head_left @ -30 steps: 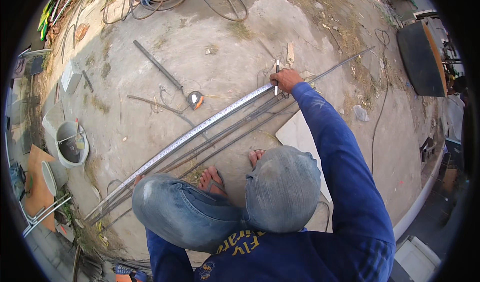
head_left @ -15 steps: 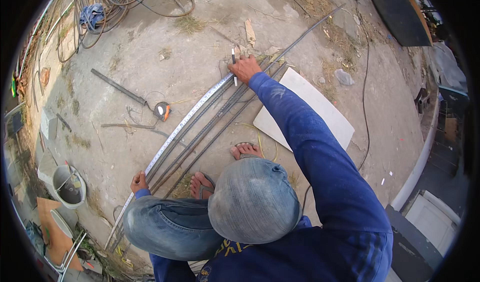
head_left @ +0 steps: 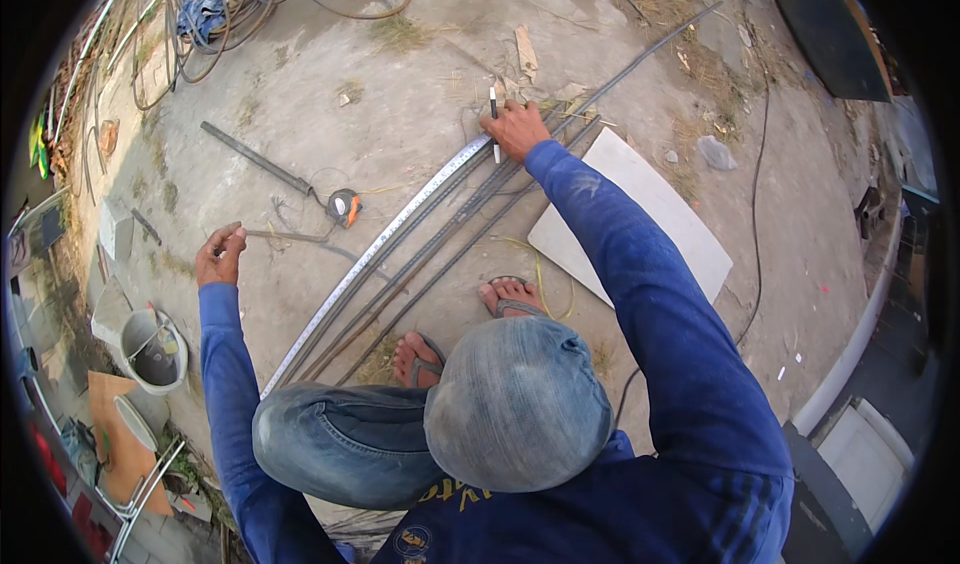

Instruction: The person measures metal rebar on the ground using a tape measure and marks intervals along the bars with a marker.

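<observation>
My right hand (head_left: 516, 130) is closed round a black-and-white marker pen (head_left: 494, 112), held upright at the far end of the rebar bundle. Beneath its fingers ends a long white measuring strip (head_left: 372, 248) with graduations, lying along the rebars (head_left: 440, 226) and curving toward my left knee. My left hand (head_left: 220, 256) is raised off the strip to the left, fingers bent and a little apart, with nothing visible in them. Its fingertips overlap the near end of a thin rod (head_left: 290, 235); contact cannot be told. A round tape measure (head_left: 343, 207) lies beside that rod.
A pale flat board (head_left: 640, 219) lies right of the rebars. A dark pipe (head_left: 256, 157) rests on the concrete at left. A bucket (head_left: 154, 350) stands lower left, coiled rods (head_left: 240, 4) at the back left. A black cable (head_left: 762, 184) runs along the right.
My left hand has let go of the measuring strip's near end and moved up and left to the thin rod. My right hand stays with the marker pen at the far end. The view has shifted slightly.
</observation>
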`<state>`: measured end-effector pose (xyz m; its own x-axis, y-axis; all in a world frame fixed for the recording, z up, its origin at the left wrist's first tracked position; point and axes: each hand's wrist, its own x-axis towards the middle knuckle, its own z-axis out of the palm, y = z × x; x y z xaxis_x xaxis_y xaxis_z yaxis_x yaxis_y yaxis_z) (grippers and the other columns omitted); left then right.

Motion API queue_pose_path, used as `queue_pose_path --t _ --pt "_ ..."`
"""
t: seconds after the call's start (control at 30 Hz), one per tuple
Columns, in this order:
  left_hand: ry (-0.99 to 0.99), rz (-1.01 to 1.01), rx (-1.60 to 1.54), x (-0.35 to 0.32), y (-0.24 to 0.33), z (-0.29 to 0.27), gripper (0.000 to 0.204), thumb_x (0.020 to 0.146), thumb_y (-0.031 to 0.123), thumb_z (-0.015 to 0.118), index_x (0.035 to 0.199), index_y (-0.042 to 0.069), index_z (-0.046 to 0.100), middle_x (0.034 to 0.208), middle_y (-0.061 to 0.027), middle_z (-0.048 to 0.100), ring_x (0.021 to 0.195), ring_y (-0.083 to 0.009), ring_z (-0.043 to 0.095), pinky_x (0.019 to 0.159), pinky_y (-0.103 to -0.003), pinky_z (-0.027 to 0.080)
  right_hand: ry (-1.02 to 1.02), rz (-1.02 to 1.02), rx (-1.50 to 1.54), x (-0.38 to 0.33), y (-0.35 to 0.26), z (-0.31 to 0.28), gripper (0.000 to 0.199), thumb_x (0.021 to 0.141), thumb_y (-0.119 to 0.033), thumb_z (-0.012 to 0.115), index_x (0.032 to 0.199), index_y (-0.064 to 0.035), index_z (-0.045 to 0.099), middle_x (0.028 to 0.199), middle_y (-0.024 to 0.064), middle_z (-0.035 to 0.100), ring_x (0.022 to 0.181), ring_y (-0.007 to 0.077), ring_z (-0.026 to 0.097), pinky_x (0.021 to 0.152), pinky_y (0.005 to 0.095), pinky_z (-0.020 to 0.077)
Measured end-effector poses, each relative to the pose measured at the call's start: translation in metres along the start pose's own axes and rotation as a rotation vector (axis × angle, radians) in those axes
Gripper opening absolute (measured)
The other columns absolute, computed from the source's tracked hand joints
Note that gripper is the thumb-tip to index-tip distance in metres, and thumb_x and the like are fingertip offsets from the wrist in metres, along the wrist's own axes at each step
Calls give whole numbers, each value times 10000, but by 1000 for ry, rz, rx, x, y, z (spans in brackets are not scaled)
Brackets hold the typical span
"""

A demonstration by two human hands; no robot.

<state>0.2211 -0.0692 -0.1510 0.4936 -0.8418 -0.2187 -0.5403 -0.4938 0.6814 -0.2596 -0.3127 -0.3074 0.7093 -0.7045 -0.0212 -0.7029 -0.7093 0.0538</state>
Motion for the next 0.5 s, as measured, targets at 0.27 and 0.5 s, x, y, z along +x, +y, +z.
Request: queue_pose_path --t 0.27,0.5 --pt "-201 74 451 70 90 66 319 802 370 751 956 91 770 642 -58 597 600 -153 561 593 -323 470 9 81 41 -15 8 5 136 894 -194 564 934 -227 690 926 24 708 1000 225 632 816 500 456" --pt "-369 133 639 72 64 149 307 774 363 758 997 152 772 850 -151 730 803 -290 711 744 -393 551 -27 214 95 -9 -16 3 126 845 -173 618 909 -221 716 923 36 698 1028 248 608 908 541 413"
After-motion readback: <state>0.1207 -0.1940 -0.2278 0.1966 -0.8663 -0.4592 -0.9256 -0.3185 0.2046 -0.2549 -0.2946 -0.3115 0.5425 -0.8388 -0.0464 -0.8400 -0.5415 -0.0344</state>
